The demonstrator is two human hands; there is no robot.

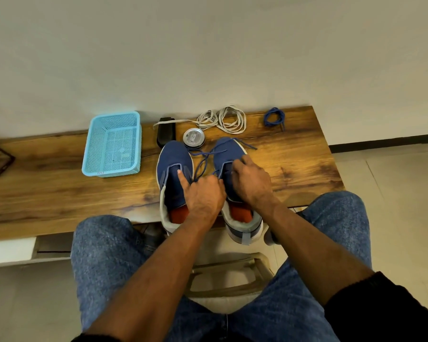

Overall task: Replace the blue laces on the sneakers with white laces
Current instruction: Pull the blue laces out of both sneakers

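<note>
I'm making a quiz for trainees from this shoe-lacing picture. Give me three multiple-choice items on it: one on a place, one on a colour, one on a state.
1. Where do the white laces lie?
A. in the basket
B. on the table behind the sneakers
C. on the floor

2. What colour is the basket?
A. light blue
B. red
C. black

3. What state is the left sneaker in?
A. laced in white
B. laced in blue
C. without a lace

Answers:
1 B, they are piled on the table near the wall.
2 A, its mesh walls are light blue.
3 C, its front shows no lace, while a removed blue lace lies coiled at the far right.
</note>
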